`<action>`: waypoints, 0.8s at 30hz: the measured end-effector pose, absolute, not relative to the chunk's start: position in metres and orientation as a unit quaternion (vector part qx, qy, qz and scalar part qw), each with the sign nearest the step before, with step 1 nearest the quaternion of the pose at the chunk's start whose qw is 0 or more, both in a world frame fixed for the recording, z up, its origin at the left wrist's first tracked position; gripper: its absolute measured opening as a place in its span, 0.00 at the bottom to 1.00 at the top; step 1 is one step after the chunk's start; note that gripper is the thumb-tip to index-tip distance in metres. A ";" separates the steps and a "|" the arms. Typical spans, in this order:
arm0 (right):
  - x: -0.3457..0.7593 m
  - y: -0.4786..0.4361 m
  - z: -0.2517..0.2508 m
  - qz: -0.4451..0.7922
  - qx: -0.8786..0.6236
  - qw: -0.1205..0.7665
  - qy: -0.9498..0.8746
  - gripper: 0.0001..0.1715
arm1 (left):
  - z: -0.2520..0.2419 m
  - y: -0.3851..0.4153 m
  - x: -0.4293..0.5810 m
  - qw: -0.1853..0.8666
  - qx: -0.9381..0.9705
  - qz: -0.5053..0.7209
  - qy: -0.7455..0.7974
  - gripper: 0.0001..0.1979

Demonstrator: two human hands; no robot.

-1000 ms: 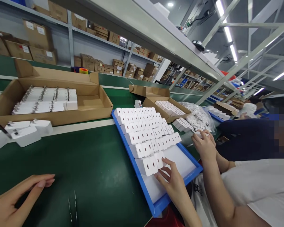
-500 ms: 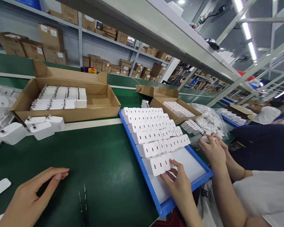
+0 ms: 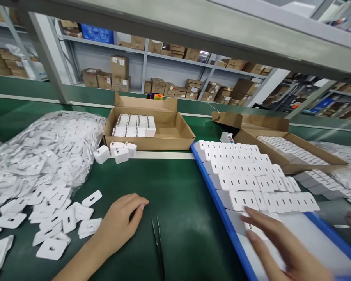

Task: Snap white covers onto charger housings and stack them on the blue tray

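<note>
View has swung left since a second ago, so a big bag of white inserts (image 3: 41, 152) now fills the left side, with loose inserts (image 3: 61, 222) spilling lower left. The left hand (image 3: 119, 222) sits bottom centre on the green mat (image 3: 178, 187), loosely curled and empty, just left of the tweezers (image 3: 158, 242). Lower right, the right hand (image 3: 283, 249) has flattened out over the blue tray (image 3: 214, 195), fingertips by the front row of chargers (image 3: 245, 171), gripping nothing.

On the green table (image 3: 178, 183) are laid a bag (image 3: 41, 148) of white cards, loose cards (image 3: 61, 222), tweezers (image 3: 158, 242), three chargers (image 3: 115, 151), a box (image 3: 152, 144), a second box (image 3: 251, 121) and a blue tray (image 3: 213, 191).
</note>
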State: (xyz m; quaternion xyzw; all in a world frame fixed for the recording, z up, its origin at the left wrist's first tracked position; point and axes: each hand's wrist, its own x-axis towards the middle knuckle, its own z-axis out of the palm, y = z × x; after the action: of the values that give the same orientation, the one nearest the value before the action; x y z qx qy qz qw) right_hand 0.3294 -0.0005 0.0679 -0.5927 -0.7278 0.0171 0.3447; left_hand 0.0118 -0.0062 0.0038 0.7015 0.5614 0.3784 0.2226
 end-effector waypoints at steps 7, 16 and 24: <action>0.168 0.049 0.044 0.399 -0.427 0.247 -0.773 0.16 | 0.006 -0.004 0.010 0.228 0.706 0.379 0.554 0.14; 0.050 0.138 0.013 0.402 -0.481 0.303 -0.718 0.23 | 0.001 0.016 -0.018 0.261 0.423 0.554 0.667 0.20; 0.008 0.124 0.028 0.563 -0.435 0.268 -0.649 0.18 | -0.001 0.026 -0.024 0.216 0.343 0.634 0.658 0.25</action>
State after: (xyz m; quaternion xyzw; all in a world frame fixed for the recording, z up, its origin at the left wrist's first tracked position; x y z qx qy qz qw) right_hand 0.0075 0.1243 0.0277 -0.4354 -0.6492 0.5634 0.2676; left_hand -0.0241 0.0257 -0.0013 0.3434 0.6581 0.6342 0.2164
